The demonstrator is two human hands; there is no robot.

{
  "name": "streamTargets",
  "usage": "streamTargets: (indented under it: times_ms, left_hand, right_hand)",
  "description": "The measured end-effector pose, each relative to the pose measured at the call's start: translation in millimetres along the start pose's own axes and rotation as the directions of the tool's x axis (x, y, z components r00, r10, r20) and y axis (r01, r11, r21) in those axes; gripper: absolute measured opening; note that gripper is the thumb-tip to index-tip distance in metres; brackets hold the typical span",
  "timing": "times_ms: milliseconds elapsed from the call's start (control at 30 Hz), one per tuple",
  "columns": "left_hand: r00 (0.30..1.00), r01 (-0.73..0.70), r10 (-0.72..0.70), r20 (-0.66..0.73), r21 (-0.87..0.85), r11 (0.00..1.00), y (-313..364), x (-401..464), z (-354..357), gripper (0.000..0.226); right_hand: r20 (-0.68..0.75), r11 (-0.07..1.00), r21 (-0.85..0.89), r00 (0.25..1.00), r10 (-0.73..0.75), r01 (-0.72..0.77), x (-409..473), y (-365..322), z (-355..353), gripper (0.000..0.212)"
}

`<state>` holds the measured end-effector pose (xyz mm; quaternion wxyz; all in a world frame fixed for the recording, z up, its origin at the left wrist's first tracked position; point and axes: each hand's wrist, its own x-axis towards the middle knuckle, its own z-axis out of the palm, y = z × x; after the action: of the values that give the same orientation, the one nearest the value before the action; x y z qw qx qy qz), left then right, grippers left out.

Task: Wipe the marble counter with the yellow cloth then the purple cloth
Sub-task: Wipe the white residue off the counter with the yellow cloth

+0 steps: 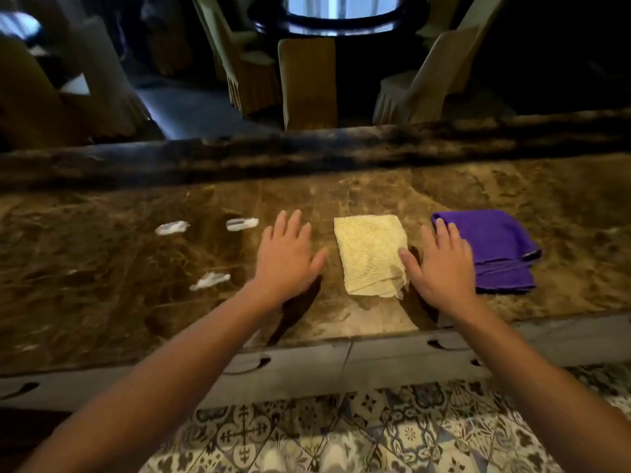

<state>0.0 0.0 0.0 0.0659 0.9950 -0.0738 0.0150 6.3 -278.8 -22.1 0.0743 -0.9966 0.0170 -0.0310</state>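
A folded yellow cloth lies flat on the brown marble counter, near the middle. To its right lies a folded purple cloth. My left hand hovers flat and open just left of the yellow cloth, holding nothing. Between the two cloths is my right hand, open and palm down, its thumb at the yellow cloth's right edge and its fingers over the purple cloth's left edge. Three white smears mark the counter to the left of my left hand.
A raised dark marble ledge runs along the counter's far side. Covered chairs and a round table stand beyond it. Grey drawer fronts sit under the near edge, above a patterned tile floor.
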Motion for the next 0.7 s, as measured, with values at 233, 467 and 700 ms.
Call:
streamTargets:
  times_ms: [233, 467, 700]
  left_hand:
    - [0.98, 0.155, -0.164, 0.11, 0.087, 0.984, 42.0, 56.6, 34.5, 0.07]
    - [0.929, 0.323, -0.292, 0.225, -0.112, 0.94, 67.1, 74.1, 55.4, 0.056]
    - [0.903, 0.412, -0.261, 0.341, -0.514, 0.752, 56.2, 66.5, 44.6, 0.044]
  right_hand:
    - [0.095, 0.987, -0.138, 0.991, 0.091, -0.078, 43.2, -24.8, 31.9, 0.089]
    - [-0.034, 0.992, -0.124, 0.999, -0.001, -0.003, 46.4, -26.5, 43.3, 0.059]
    - [-0.121, 0.958, 0.273, 0.991, -0.061, 0.092, 39.6, -38.1, 43.8, 0.024]
